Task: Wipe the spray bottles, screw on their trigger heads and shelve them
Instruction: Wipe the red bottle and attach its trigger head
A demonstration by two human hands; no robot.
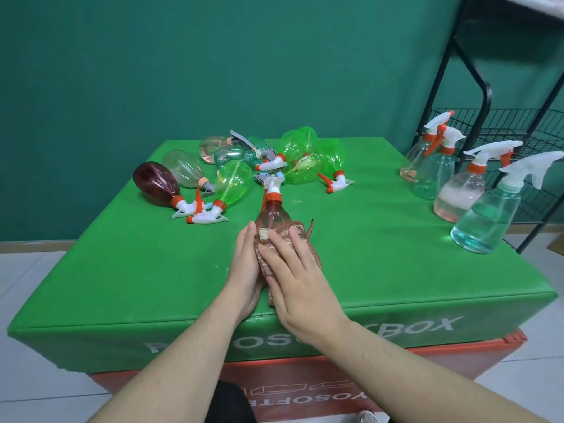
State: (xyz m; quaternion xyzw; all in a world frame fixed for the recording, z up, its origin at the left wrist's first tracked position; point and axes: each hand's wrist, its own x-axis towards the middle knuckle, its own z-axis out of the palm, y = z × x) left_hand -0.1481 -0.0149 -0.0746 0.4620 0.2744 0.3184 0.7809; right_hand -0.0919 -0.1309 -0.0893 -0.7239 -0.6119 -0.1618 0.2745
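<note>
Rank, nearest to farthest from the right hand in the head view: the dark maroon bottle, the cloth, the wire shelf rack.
1. Cloth, under the right hand, wrapped on the held bottle.
2. Dark maroon bottle, lying far left on the table.
3. Wire shelf rack, beyond the table's right.

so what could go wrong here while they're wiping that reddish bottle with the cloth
1. The reddish bottle lies on its side between the left hand and the right hand, which presses the cloth with straight fingers; it could roll or slip out.
2. Its trigger head points at the pile of green bottles close ahead; a push forward might knock them.
3. The upright bottles stand near the box's right edge and could tip.
</note>
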